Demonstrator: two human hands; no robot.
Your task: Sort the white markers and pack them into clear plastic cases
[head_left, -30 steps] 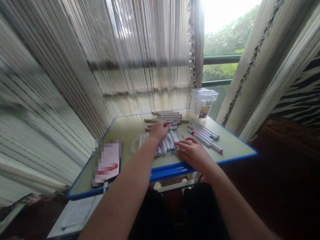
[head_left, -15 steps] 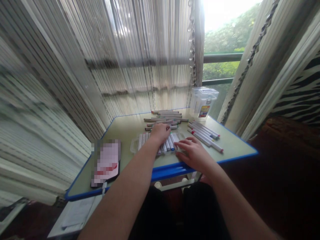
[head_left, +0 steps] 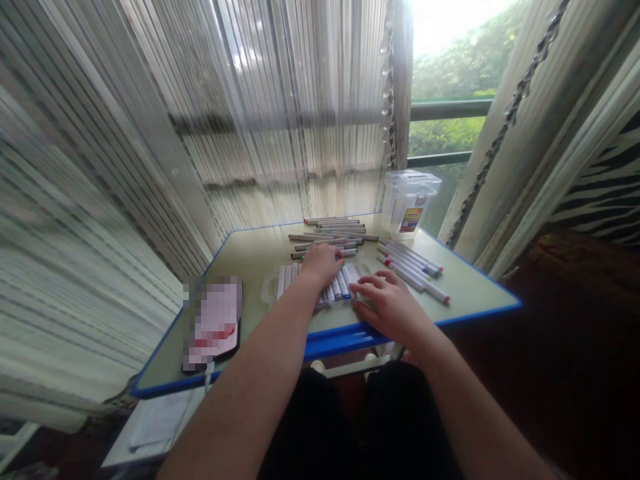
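Curled low over the row of markers [head_left: 337, 287] with the left hand [head_left: 323, 265], flatter and lower than a second ago, when pinching the end of a green-banded marker. Seems to mean one more marker now lying down in the row. Can't tell if gripping anything at the moment, with the fingertips bent down mostly out of sight. Palm down, knuckles up, arm reaching long from the near left.

At the right end of the clear plastic case [head_left: 266, 292], touching lightly with the right hand [head_left: 387, 301]. Fingers spread and loose, not wrapped around any marker, thumb low and apart from the rest. Much the same as a second ago.

Under both hands, flat near the blue edge of the table [head_left: 250, 260], with a handle poking out to the left: the case, with markers side by side inside.

Just behind, in a messy bunch: loose markers [head_left: 320, 237]. To the right, slanting together: more white markers [head_left: 411, 265]. At the back right corner, standing up: a clear lidded box [head_left: 410, 200]. Far left: a blurred flat pink thing [head_left: 215, 320].
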